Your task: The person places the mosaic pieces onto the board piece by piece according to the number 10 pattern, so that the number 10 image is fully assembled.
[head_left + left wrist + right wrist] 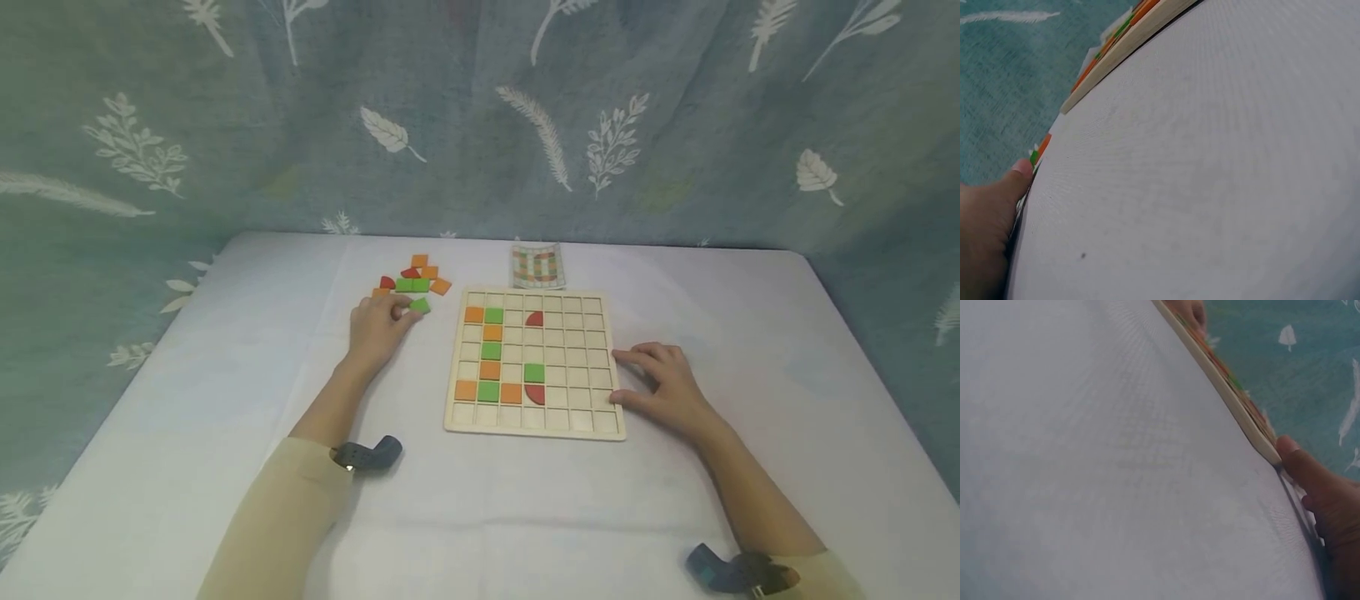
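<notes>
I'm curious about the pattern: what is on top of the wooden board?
The wooden board holds five orange squares, four green squares and two red quarter-rounds. Whatever is under these pieces is covered and cannot be seen.

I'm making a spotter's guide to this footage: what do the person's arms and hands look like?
Both arms wear pale beige sleeves: the left sleeve and the right sleeve. Near each cuff sits a dark, curved device, one left, one right. The left hand and right hand are ungloved.
</notes>
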`<state>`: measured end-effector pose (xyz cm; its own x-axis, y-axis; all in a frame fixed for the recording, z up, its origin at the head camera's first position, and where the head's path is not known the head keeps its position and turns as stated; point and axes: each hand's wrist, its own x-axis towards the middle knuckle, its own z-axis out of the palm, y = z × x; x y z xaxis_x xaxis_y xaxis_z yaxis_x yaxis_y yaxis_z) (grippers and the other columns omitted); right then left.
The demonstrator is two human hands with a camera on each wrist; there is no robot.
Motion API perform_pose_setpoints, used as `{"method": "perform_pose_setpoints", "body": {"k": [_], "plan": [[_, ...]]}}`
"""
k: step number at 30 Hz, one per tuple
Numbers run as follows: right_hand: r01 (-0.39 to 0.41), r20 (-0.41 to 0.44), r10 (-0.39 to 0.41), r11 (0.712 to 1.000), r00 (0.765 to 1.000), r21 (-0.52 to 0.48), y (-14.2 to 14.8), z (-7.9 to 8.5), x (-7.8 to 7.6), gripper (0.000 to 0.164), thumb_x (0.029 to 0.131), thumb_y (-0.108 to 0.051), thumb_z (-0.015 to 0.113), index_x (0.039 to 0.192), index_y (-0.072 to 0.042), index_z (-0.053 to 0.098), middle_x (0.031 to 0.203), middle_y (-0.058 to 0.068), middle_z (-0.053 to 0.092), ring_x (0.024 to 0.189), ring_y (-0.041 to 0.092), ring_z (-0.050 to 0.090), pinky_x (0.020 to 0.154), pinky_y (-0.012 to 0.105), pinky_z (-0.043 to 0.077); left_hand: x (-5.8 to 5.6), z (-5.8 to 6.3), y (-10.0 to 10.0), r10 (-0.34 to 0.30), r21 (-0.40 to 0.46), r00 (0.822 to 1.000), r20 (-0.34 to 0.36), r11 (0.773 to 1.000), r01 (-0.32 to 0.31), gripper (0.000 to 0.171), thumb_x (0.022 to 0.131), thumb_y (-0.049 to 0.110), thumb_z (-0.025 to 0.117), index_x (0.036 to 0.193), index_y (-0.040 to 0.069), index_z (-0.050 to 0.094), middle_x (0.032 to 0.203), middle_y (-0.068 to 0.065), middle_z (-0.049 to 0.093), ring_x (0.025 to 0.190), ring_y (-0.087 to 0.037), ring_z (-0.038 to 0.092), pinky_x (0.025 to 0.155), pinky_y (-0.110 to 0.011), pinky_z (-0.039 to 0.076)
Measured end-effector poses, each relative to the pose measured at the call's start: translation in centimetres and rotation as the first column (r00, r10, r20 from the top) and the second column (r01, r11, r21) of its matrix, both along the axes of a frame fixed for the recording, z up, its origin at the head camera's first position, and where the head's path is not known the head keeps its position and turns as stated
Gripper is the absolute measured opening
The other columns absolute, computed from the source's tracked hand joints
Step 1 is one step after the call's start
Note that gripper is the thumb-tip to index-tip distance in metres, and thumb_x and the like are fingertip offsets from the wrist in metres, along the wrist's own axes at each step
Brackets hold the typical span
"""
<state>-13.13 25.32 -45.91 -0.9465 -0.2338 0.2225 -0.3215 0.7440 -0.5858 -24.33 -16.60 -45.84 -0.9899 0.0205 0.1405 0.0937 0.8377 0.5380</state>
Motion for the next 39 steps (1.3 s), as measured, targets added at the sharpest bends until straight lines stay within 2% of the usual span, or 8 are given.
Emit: {"method": "perform_pose_setpoints", "body": {"k": [5, 9, 14, 18, 24, 29, 34, 39], "plan": [[0.002, 0.017, -0.002, 1.000, 1.000, -0.010, -0.1, -0.1, -0.2, 0.061, 0.068, -0.032, 0.083, 0.121, -0.011, 0.063, 0.118, 0.015, 0.053, 0.112, 0.032, 0.038, 0.091, 0.049, 0.029, 0.1, 0.1, -0.1, -0.019, 0.032, 1.000, 0.019, 0.999, 0.018, 0.039, 0.090, 0.035, 0.063, 0.118, 0.009, 0.064, 0.081, -0.005, 0.050, 0.086, -0.022, 0.040, 0.075, -0.036, 0.025], [0.011, 0.021, -0.011, 1.000, 1.000, 0.002, -0.1, 0.0, -0.2, 0.060, 0.069, -0.034, 0.082, 0.122, -0.011, 0.062, 0.118, 0.015, 0.054, 0.112, 0.032, 0.039, 0.092, 0.050, 0.028, 0.0, 0.2, 0.2, -0.072, 0.091, 0.997, 0.028, 0.993, 0.069, 0.039, 0.089, 0.036, 0.064, 0.117, 0.009, 0.064, 0.082, -0.005, 0.053, 0.086, -0.021, 0.042, 0.076, -0.036, 0.027], [0.016, 0.014, -0.016, 1.000, 1.000, 0.011, 0.0, -0.1, -0.2, 0.060, 0.069, -0.034, 0.082, 0.121, -0.011, 0.063, 0.117, 0.015, 0.055, 0.110, 0.032, 0.040, 0.092, 0.050, 0.028, -0.2, 0.1, 1.1, -0.166, 0.188, 0.986, 0.021, 0.969, 0.159, 0.041, 0.087, 0.036, 0.067, 0.117, 0.007, 0.064, 0.081, -0.006, 0.051, 0.082, -0.020, 0.045, 0.072, -0.034, 0.036], [0.013, 0.009, -0.013, 1.000, 1.000, -0.001, 0.0, -0.2, -0.3, 0.060, 0.068, -0.032, 0.083, 0.120, -0.011, 0.063, 0.116, 0.015, 0.055, 0.111, 0.032, 0.040, 0.093, 0.051, 0.027, -0.3, 0.1, 2.1, -0.227, 0.230, 0.973, -0.030, 0.946, 0.228, 0.041, 0.085, 0.036, 0.069, 0.113, 0.005, 0.066, 0.078, -0.007, 0.049, 0.082, -0.020, 0.044, 0.073, -0.034, 0.035], [0.004, 0.007, -0.004, 1.000, 1.000, -0.008, 0.1, -0.2, -0.5, 0.061, 0.067, -0.033, 0.084, 0.120, -0.011, 0.063, 0.116, 0.015, 0.055, 0.111, 0.033, 0.039, 0.096, 0.051, 0.025, 0.0, 0.1, 3.6, -0.239, 0.264, 0.971, -0.018, 0.935, 0.235, 0.039, 0.082, 0.034, 0.072, 0.111, 0.008, 0.068, 0.076, -0.005, 0.046, 0.083, -0.019, 0.041, 0.073, -0.034, 0.034], [0.009, -0.004, -0.009, 1.000, 1.000, -0.009, 0.2, -0.3, -0.5, 0.061, 0.066, -0.032, 0.084, 0.119, -0.010, 0.064, 0.115, 0.015, 0.055, 0.110, 0.032, 0.040, 0.096, 0.051, 0.024, 0.4, 0.8, 4.9, -0.261, 0.310, 0.965, 0.013, 0.919, 0.245, 0.038, 0.081, 0.033, 0.074, 0.110, 0.009, 0.068, 0.075, -0.005, 0.045, 0.086, -0.020, 0.041, 0.075, -0.035, 0.034], [-0.007, -0.027, 0.007, 1.000, 1.000, -0.007, 0.2, -0.3, -0.5, 0.062, 0.065, -0.034, 0.084, 0.119, -0.010, 0.064, 0.114, 0.014, 0.056, 0.109, 0.031, 0.041, 0.094, 0.050, 0.025, 0.8, 1.2, 6.1, -0.305, 0.341, 0.952, 0.033, 0.899, 0.277, 0.036, 0.079, 0.033, 0.076, 0.106, 0.011, 0.070, 0.077, -0.005, 0.047, 0.090, -0.020, 0.041, 0.078, -0.036, 0.032], [-0.013, -0.033, 0.013, 1.000, 0.999, -0.019, 0.3, -0.5, -0.5, 0.063, 0.064, -0.032, 0.085, 0.119, -0.010, 0.064, 0.115, 0.013, 0.056, 0.108, 0.030, 0.041, 0.093, 0.048, 0.026, 1.0, 1.4, 7.9, -0.367, 0.357, 0.930, 0.027, 0.872, 0.334, 0.037, 0.079, 0.034, 0.076, 0.107, 0.010, 0.071, 0.077, -0.003, 0.050, 0.089, -0.020, 0.042, 0.079, -0.036, 0.033]]}}
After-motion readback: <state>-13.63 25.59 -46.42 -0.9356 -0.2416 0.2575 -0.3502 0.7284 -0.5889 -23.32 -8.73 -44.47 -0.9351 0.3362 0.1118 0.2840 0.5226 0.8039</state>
